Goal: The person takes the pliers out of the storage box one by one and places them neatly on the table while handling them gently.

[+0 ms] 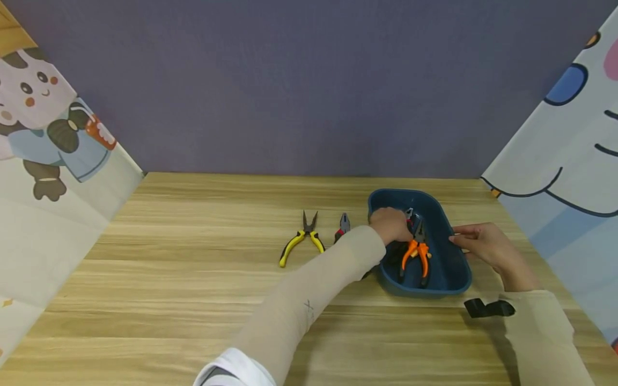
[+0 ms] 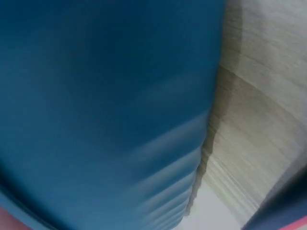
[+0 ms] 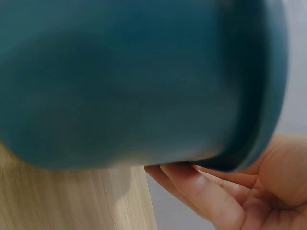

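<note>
My left hand (image 1: pixel 392 224) reaches into the blue plastic bin (image 1: pixel 456 268); its fingertips are hidden, so whether it holds anything cannot be seen. Beside its fingers lie pliers with a red part near the jaws (image 1: pixel 409 215), mostly covered. Orange-handled pliers (image 1: pixel 420 252) lie in the bin, just right of that hand. My right hand (image 1: pixel 487 246) pinches the bin's right rim, thumb on the edge and fingers under it. In the right wrist view its fingers (image 3: pixel 206 196) touch the outer wall. The left wrist view is mostly filled by the bin's outer wall (image 2: pixel 120 120).
Yellow-handled long-nose pliers (image 1: pixel 305 236) lie left of the bin on the wooden table (image 1: pixel 193 257). Pliers with red near the jaws (image 1: pixel 344 222) lie between, partly under the left forearm. A dark panel (image 1: pixel 309 96) stands behind, with patterned panels at both sides.
</note>
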`<state>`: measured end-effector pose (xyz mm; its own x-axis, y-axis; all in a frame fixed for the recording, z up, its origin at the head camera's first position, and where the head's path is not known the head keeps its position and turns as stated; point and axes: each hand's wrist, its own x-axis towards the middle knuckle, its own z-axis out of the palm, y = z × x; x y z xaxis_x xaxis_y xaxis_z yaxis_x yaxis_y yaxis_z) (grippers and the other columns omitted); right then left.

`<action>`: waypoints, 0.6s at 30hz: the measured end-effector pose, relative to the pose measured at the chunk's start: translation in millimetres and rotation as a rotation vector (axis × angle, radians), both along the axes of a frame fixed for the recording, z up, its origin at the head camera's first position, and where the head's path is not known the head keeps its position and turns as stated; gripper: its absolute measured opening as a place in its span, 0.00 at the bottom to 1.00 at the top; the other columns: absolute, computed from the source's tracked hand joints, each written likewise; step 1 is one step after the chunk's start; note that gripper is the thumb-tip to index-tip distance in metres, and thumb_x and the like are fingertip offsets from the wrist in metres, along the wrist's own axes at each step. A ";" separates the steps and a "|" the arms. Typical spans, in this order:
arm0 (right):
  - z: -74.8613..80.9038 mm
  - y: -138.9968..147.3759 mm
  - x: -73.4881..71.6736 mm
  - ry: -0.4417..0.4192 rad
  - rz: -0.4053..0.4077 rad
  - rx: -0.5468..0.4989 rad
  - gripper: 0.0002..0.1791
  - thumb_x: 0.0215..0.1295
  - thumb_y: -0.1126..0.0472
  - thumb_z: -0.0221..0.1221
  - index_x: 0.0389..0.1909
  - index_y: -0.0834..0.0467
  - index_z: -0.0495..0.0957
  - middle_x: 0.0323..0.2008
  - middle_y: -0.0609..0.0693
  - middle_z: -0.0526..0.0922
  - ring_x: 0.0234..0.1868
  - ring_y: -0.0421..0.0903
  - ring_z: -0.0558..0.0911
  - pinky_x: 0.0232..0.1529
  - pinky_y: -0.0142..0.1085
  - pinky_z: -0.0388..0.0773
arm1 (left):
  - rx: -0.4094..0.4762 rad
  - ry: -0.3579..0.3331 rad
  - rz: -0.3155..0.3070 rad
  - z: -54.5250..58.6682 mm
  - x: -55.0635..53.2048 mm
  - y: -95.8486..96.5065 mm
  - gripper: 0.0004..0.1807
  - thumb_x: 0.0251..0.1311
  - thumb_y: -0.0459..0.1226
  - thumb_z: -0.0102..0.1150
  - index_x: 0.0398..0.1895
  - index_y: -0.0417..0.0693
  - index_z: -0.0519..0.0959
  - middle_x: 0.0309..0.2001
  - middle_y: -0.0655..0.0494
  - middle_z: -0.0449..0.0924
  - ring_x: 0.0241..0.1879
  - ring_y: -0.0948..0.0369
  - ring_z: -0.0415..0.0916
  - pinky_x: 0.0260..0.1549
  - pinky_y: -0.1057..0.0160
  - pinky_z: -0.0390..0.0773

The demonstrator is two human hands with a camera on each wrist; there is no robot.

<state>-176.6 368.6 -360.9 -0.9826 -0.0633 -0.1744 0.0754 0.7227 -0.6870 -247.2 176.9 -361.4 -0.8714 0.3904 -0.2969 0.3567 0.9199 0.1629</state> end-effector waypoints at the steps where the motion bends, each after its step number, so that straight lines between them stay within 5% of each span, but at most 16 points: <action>1: 0.1 0.0 0.0 0.001 0.001 0.000 0.28 0.71 0.58 0.50 0.59 0.79 0.63 0.53 0.75 0.72 0.46 0.60 0.80 0.36 0.40 0.81 | -0.006 0.002 0.006 -0.6 -0.3 0.9 0.16 0.55 0.58 0.59 0.32 0.58 0.80 0.33 0.63 0.75 0.29 0.66 0.69 0.22 0.70 0.68; 7: 0.5 0.6 0.1 0.002 0.003 -0.003 0.28 0.71 0.58 0.50 0.59 0.80 0.63 0.53 0.75 0.72 0.46 0.59 0.81 0.36 0.41 0.81 | -0.031 0.014 0.022 -2.0 -1.6 3.6 0.18 0.54 0.60 0.58 0.36 0.59 0.80 0.34 0.64 0.76 0.28 0.66 0.69 0.22 0.70 0.69; 18: -0.7 2.6 -0.2 -0.005 0.003 -0.024 0.28 0.70 0.60 0.51 0.59 0.80 0.62 0.51 0.75 0.73 0.40 0.49 0.83 0.36 0.41 0.81 | -0.023 0.030 0.012 0.3 -0.8 0.6 0.19 0.52 0.61 0.60 0.26 0.57 0.78 0.25 0.63 0.72 0.21 0.66 0.66 0.15 0.70 0.64</action>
